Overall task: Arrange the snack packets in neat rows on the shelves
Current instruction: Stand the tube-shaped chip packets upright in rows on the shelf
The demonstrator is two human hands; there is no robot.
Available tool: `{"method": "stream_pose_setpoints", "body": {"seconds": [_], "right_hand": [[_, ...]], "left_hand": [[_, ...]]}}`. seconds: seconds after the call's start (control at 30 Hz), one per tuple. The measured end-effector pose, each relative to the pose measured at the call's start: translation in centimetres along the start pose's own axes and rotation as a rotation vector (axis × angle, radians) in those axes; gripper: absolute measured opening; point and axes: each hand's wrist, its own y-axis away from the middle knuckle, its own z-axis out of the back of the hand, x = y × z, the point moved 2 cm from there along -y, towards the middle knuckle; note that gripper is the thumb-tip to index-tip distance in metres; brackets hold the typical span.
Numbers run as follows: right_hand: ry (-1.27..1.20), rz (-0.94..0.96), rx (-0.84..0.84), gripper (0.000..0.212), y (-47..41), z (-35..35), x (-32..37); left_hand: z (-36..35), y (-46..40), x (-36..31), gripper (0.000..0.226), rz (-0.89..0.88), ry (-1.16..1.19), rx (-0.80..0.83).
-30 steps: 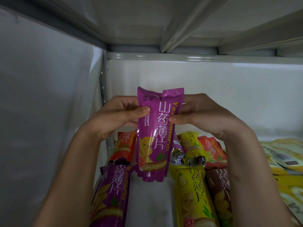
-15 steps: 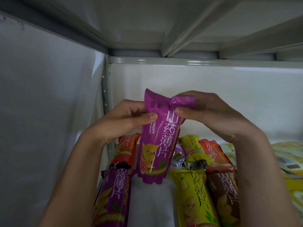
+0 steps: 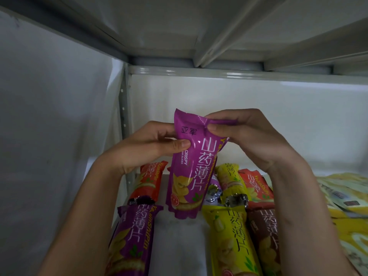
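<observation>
Both hands [image 3: 199, 144] and forearms bare, no sleeves.

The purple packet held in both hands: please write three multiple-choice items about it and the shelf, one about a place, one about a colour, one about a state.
1. Where is the bare gap on the shelf?
A. below the held purple packet
B. right of the brown packet
C. behind the orange packet

2. What colour is the front packet left of the brown one?
A. orange
B. yellow
C. purple

3. How is the held packet?
A. lying flat
B. torn open
C. lifted, top crumpled

Answers: 1 A, white shelf shows under it. 2 B, the yellow packet adjoins it. 3 C, the left hand and right hand pinch its top.
</observation>
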Motion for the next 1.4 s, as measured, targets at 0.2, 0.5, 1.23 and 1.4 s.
{"method": "stream_pose_setpoints", "body": {"seconds": [0.2,0.5,1.23,1.4], "right_hand": [[-0.091,-0.001,-0.043,0.021,0.0,-0.3,0.4],[-0.028,0.069,-0.146,0.026,-0.3,-1.4,0.6],[-0.189,-0.106,0.064,0.039,-0.7,-2.0,-1.1],[-0.069,0.006,0.003,0.025,-0.7,-1.3,-1.2]], "left_hand": [[-0.4,-0.1,-0.3,0.042,0.034,0.049,-0.031],[-0.6,0.1,-1.2,0.043,0.110,0.163,0.066],[1.1,0.3,-0.5,0.041,0.115,0.130,-0.220],[0.5,0.2,-1.0,0.043,0.129,0.225,-0.161]]}}
